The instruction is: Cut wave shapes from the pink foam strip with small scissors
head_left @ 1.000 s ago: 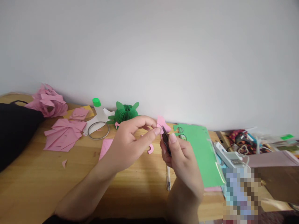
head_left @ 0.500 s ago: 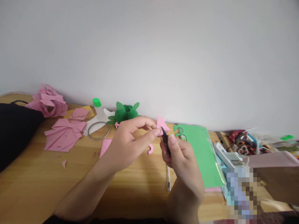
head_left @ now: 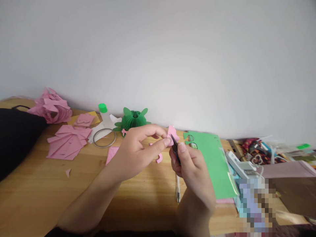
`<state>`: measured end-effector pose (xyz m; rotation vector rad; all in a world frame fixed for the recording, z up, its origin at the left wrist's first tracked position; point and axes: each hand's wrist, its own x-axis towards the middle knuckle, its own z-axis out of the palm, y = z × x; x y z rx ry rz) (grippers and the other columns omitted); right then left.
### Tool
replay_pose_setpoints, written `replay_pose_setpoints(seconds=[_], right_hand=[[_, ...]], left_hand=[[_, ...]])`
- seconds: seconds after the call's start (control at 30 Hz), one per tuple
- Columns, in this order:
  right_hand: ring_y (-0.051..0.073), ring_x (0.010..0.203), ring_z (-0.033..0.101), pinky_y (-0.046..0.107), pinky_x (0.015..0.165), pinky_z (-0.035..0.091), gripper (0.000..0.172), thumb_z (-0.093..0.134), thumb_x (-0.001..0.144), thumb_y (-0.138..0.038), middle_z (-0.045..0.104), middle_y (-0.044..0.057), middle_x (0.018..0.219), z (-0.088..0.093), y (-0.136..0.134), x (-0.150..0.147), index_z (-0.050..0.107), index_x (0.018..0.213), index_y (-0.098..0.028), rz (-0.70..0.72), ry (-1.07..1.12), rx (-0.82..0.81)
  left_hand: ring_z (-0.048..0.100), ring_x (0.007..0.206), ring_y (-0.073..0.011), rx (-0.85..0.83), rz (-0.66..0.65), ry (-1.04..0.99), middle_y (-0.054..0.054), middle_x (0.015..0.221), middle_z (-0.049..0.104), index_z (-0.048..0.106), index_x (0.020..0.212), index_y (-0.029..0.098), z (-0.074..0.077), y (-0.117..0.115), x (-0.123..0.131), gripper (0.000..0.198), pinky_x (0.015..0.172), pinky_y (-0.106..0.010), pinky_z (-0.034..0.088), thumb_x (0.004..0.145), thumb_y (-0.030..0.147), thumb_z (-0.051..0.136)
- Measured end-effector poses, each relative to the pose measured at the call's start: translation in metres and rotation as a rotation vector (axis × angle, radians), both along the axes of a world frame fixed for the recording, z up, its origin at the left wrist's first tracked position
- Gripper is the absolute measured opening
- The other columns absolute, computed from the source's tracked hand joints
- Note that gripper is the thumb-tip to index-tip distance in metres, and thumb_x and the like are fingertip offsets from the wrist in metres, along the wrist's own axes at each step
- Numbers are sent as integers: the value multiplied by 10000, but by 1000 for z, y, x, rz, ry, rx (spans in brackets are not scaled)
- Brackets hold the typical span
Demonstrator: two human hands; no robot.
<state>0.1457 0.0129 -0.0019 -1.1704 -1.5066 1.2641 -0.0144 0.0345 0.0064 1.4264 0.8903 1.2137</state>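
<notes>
Light-grained wooden bench (head_left: 41,200), set against a plain wall (head_left: 158,59), is found to carry assorted paper pieces and tools. Nearest, a white pen (head_left: 178,189) is laid lengthwise beside the right wrist. By the right hand (head_left: 193,166), a pair of dark scissors (head_left: 175,153) is gripped, the fingers being curled tightly around the handles and the blades pointed up and forward. By the left hand (head_left: 134,151), a pink paper piece (head_left: 172,132) is pinched between thumb and forefinger; it is held above the bench, with the scissor tips at its lower part. Whether the paper is actually cut by the blades cannot be told.

Below the hands, a curved pink scrap (head_left: 159,158) is noted on the wood. To the right, a green sheet (head_left: 213,164) with rounded openings at its far left corner is laid flat over other sheets. To the left, folded pink paper (head_left: 69,144) is observed near a thin ring (head_left: 103,146). Farther back, a green-capped tube (head_left: 105,119) is stood upright, and a pleated green paper ball (head_left: 133,121) is placed near the wall.
</notes>
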Motion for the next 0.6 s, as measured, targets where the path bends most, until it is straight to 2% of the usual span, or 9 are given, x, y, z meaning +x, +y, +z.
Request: replay_pose_setpoints(seconds=[0.6], right_hand=[[71, 420, 235, 225, 386, 185, 509, 447, 958, -545, 307, -67, 473, -3, 1, 3, 400, 583, -204, 35, -1, 32]], left_hand=[[649, 724, -127, -57, -54, 21, -6, 785, 693, 670, 725, 173, 2, 3, -4, 121, 597, -187, 533, 816, 243, 630]])
